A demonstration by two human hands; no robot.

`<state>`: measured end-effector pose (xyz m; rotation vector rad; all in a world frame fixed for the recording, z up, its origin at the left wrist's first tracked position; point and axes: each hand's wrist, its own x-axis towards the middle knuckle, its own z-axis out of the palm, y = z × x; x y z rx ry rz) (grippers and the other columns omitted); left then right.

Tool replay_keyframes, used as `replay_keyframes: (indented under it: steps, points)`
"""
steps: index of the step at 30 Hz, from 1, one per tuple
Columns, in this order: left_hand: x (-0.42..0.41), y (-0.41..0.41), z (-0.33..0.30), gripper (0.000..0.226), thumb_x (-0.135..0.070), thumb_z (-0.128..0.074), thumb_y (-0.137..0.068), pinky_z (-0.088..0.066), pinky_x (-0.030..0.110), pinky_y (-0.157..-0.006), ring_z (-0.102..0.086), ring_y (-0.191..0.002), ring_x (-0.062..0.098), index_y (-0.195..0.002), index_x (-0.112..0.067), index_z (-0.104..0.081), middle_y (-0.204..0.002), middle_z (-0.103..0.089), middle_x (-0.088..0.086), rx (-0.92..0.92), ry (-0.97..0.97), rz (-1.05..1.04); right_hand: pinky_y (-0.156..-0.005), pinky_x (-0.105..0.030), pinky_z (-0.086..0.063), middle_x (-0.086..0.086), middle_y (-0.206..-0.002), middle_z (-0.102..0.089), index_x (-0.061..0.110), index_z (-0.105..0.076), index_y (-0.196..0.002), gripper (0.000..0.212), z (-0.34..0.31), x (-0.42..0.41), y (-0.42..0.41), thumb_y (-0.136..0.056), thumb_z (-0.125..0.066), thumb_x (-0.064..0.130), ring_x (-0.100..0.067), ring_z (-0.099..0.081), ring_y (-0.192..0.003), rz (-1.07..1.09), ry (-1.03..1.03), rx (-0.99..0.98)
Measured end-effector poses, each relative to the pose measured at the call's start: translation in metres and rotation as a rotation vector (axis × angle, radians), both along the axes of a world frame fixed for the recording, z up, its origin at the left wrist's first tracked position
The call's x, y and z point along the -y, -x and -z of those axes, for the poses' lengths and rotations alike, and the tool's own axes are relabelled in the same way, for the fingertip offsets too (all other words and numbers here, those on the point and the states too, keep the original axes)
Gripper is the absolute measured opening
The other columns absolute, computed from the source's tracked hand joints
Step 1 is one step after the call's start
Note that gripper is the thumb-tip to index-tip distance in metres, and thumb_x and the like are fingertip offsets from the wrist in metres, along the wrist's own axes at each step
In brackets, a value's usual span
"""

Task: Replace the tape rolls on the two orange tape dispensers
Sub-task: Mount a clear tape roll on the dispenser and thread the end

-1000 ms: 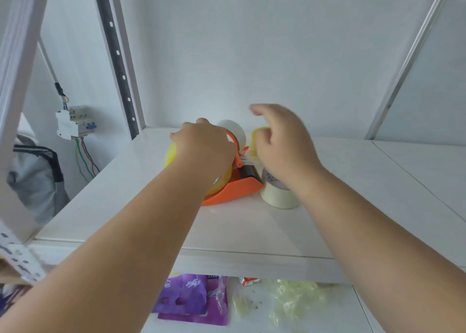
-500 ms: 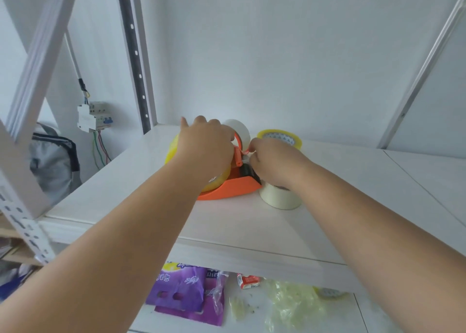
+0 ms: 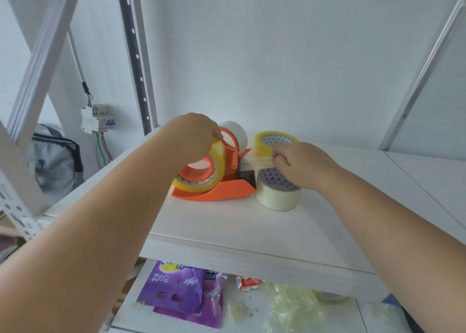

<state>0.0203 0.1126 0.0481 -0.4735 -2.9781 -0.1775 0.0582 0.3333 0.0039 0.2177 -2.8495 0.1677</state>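
Lower shelf (image 3: 176, 317), nearest: purple packets (image 3: 181, 297), crumpled clear film (image 3: 290, 307), small red-and-white carton (image 3: 247, 283). Upper shelf (image 3: 227, 221): orange tape dispenser (image 3: 216, 192) carrying a yellowish clear tape roll (image 3: 214, 171) on its hub. Left hand (image 3: 191, 135) curled on top of that roll. Right hand (image 3: 300, 163) pinching the clear tape strip (image 3: 257, 159), stretched over the blade. Beige tape roll (image 3: 278, 196) just beside the dispenser. Behind: yellow tape roll (image 3: 272, 139), second dispenser with white roll (image 3: 237, 134).
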Motion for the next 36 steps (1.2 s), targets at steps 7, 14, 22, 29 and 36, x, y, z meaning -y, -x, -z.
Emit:
replay_keyframes:
  steps: [7, 14, 22, 29, 36]
  points:
    - [0.004, -0.01, 0.014, 0.05, -0.068, -0.042, -0.083, -0.041, 0.032, -0.068, -0.053, -0.083, 0.022, -0.101, -0.022, -0.052, -0.094, -0.056, 0.0, -0.138, -0.159, -0.012, -0.068, -0.036, -0.048, -0.006, -0.084, -0.066, 0.015, -0.061, -0.094, 0.024, 0.002, -0.019, 0.0, -0.091, -0.038, 0.02, -0.028, -0.058, -0.08, 0.013, 0.053, -0.025]
    - [0.014, -0.007, 0.019, 0.048, -0.06, -0.049, -0.082, -0.04, 0.032, -0.064, -0.053, -0.077, 0.021, -0.109, -0.021, -0.045, -0.087, -0.054, -0.002, -0.15, -0.232, -0.056, -0.065, -0.034, -0.044, -0.003, -0.076, -0.063, 0.014, -0.062, -0.094, 0.025, 0.007, -0.041, -0.002, -0.092, -0.038, 0.017, -0.026, -0.056, -0.074, 0.037, 0.092, -0.037]
    - [-0.003, -0.006, 0.008, 0.032, -0.031, -0.041, -0.085, -0.043, 0.032, -0.066, -0.054, -0.084, 0.022, -0.114, -0.02, -0.047, -0.092, -0.056, 0.002, -0.114, -0.108, 0.026, -0.076, -0.034, -0.046, 0.006, -0.082, -0.057, 0.02, -0.057, -0.118, 0.03, 0.003, -0.054, 0.007, -0.09, -0.046, 0.021, -0.019, -0.054, -0.085, 0.064, 0.074, 0.062]
    - [-0.019, -0.006, 0.026, 0.035, -0.038, -0.032, -0.089, -0.034, 0.031, -0.065, -0.045, -0.084, 0.024, -0.096, -0.017, -0.058, -0.086, -0.05, 0.002, -0.29, 0.104, -0.006, -0.082, -0.032, -0.045, -0.001, -0.107, -0.066, 0.022, -0.06, -0.118, 0.028, -0.014, -0.024, 0.001, -0.094, -0.045, 0.025, -0.021, -0.058, -0.101, -0.032, 0.257, -0.194]
    - [-0.029, -0.006, 0.034, 0.038, -0.039, -0.032, -0.09, -0.029, 0.033, -0.071, -0.047, -0.096, 0.024, -0.111, -0.02, -0.058, -0.087, -0.045, 0.001, -0.349, 0.146, -0.079, -0.093, -0.039, -0.045, -0.006, -0.12, -0.063, 0.027, -0.04, -0.138, 0.041, -0.006, 0.038, 0.007, -0.099, -0.033, 0.037, -0.026, -0.056, -0.113, -0.113, 0.252, 0.075]
